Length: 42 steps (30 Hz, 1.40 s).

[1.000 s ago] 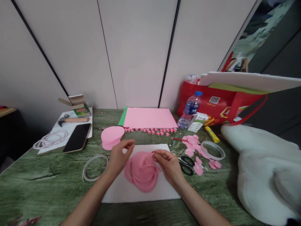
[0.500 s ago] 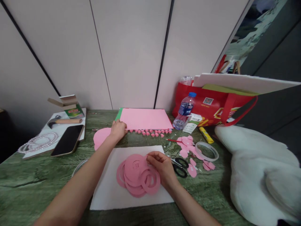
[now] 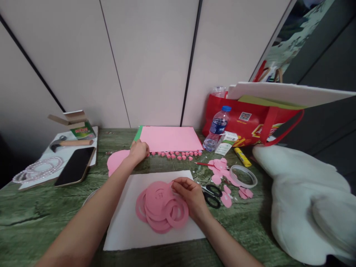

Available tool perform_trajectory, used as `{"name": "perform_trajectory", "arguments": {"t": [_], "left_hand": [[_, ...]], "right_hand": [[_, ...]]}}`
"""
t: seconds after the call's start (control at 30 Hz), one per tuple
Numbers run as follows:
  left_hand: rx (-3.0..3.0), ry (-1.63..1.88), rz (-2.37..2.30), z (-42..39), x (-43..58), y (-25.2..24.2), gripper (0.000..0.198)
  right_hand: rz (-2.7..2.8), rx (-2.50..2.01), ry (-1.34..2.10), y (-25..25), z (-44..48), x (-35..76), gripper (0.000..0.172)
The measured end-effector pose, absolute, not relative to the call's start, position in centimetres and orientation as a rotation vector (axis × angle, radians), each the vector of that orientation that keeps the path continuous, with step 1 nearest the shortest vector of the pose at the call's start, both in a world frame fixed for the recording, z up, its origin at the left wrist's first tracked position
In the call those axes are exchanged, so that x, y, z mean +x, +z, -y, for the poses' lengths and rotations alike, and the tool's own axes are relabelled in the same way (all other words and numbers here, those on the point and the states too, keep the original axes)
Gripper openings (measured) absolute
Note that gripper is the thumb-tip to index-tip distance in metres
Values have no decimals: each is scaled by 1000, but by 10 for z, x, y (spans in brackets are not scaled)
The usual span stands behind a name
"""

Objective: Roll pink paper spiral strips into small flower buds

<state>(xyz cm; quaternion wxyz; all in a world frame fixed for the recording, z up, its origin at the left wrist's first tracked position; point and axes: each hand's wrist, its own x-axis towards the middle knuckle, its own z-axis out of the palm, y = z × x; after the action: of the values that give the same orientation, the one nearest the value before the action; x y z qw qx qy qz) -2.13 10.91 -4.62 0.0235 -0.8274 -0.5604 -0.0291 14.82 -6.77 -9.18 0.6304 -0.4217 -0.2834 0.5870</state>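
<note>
My left hand (image 3: 139, 150) reaches to the left end of a row of small rolled pink paper flowers (image 3: 178, 154), its fingers closed; whatever they hold is hidden. Behind it lie pink paper sheets (image 3: 171, 138). My right hand (image 3: 189, 193) hovers over the right side of a pile of pink paper discs and rings (image 3: 157, 202), thumb and fingertips pinched together. A tiny bit of pink shows at that pinch, too small to name. The pile rests on a white sheet (image 3: 122, 226). Right beside my right hand lie black-handled scissors (image 3: 213, 196).
On the right are pink paper cutouts (image 3: 218, 168), a tape roll (image 3: 254, 180), a glue stick (image 3: 242, 157), a water bottle (image 3: 218, 126), a red bag (image 3: 236, 118) and a white plush (image 3: 303, 207). Leftward lie a phone (image 3: 75, 166), a hammer (image 3: 72, 143) and bead strings (image 3: 41, 168).
The view has shifted slightly, so everything sits a little further left. Both hands keep nearly the same places over the flower row and the paper pile.
</note>
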Motion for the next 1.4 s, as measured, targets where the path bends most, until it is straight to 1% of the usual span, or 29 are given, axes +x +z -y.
{"name": "perform_trajectory", "arguments": {"t": [0.1,0.23,0.4,0.5,0.63,0.67,0.73,0.77,0.83,0.93,1.07,1.23,1.4], "left_hand": [[-2599,-146,1753,-111,-21,-48,29],[-2624,-296,1788,-113,-21,-47,7],[-2615,-637,1823,-94,-20,-33,16],[-2681,-866,1816,-56,-14,-25,29],[-2926,-997,1782,9,-6,-28,38],[-2999,-1033,1783,23,-5,-31,38],[-3235,-1268,1850,45,-4,-37,35],[-3261,-1348,1895,53,-5,-39,35],[-3205,-1417,1995,62,-7,-42,31],[-3113,-1538,2010,67,-10,-39,22],[-3075,-1643,1969,70,-13,-36,29],[-3103,-1767,2018,71,-11,-45,29],[-3103,-1800,2074,71,-9,-53,28]], "right_hand": [[652,-963,1351,-92,68,148,21],[674,-973,1347,-92,68,149,19],[691,-975,1343,-92,68,149,19],[694,-977,1346,-91,70,148,19],[751,-965,1326,-89,73,148,19],[777,-964,1311,-88,74,148,19],[839,-967,1279,-86,76,147,18],[868,-968,1264,-85,77,147,17],[913,-967,1251,-82,77,145,17],[954,-950,1248,-77,77,142,19],[1010,-932,1237,-73,74,140,20],[1017,-932,1237,-80,70,142,19],[976,-929,1241,-90,70,145,18]]}}
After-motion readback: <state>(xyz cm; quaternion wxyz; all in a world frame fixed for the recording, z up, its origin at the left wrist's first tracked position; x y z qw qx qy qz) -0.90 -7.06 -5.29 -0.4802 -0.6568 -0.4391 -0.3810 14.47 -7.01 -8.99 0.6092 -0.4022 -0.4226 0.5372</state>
